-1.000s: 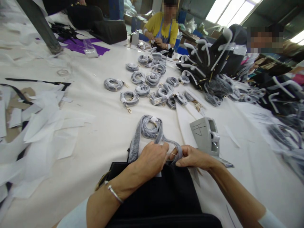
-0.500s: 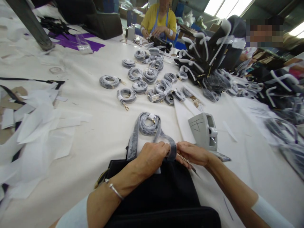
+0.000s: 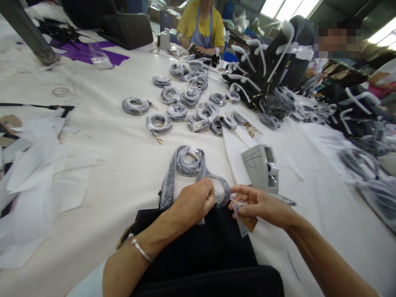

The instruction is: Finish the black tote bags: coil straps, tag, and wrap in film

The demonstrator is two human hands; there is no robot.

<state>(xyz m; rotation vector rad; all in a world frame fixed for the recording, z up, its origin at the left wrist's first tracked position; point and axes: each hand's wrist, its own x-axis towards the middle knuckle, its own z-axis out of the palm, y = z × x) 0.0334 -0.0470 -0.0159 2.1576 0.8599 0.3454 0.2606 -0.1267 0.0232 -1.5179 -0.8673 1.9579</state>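
A black bag (image 3: 210, 239) lies in front of me, its grey handle (image 3: 227, 190) wrapped in clear plastic and standing up in a loop. My left hand (image 3: 194, 201) is closed at the base of this loop, fingers curled round the wrapped handle. Just right of the loop, my right hand (image 3: 261, 205) pinches a hang tag (image 3: 249, 222), brown card with a clear piece beside it, on a thin string that runs to the handle. Beyond the left hand, a coiled grey strap (image 3: 189, 161) in plastic lies against the handles. What the left fingertips touch is hidden.
A grey tape dispenser (image 3: 260, 167) stands right of the bag. Several coiled straps (image 3: 190, 97) lie farther back. Black bags with white-wrapped handles (image 3: 262, 70) are piled at the right. Paper scraps (image 3: 46, 177) cover the left. A person in yellow (image 3: 202, 24) works across the table.
My right hand has turned and drawn slightly right, and the brown tag now shows below its fingers. The left hand stays closed at the handle. The whole view has shifted a little.
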